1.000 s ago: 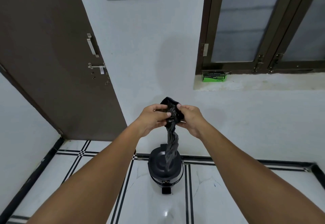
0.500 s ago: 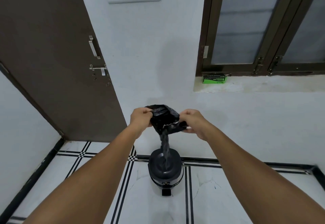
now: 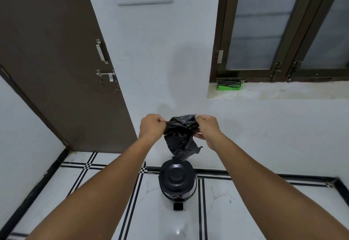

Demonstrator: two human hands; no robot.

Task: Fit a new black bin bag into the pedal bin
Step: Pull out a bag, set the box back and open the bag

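A crumpled black bin bag [image 3: 179,137] hangs between my two hands at chest height, in front of the white wall. My left hand [image 3: 152,126] pinches its left top edge. On the right top edge my right hand [image 3: 206,129] is closed. The bag's lower end dangles just above the pedal bin [image 3: 177,183], a small black round bin on the floor against the wall. The bin's lid is down and its pedal [image 3: 177,206] faces me.
A brown door [image 3: 56,60] stands at the left. A green box of garbage bags [image 3: 229,85] sits on the window sill [image 3: 283,92] at the right. White floor tiles with black stripes [image 3: 132,202] surround the bin.
My hands have moved apart and spread the top of the bag wider. The long hanging tail has drawn up and no longer reaches down over the bin lid.
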